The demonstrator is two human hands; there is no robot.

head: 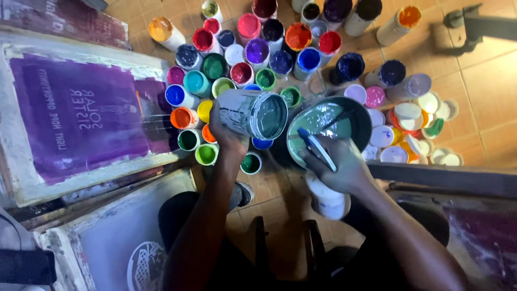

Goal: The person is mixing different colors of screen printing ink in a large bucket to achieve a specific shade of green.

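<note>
Tipping grey paint tub point(253, 113), gripped by left hand point(226, 134), over bowl point(350, 116); right hand point(339, 164) grips blue stick point(318, 150). Spillage onto open pots point(207, 153) is risked if overtilted.

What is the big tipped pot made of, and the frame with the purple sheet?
The tipped pot looks like plastic: smooth, whitish walls smeared with dark green paint. The frame seems to be wood, painted white and worn, though paint hides the grain. Its purple sheet looks like thin mesh fabric.
</note>
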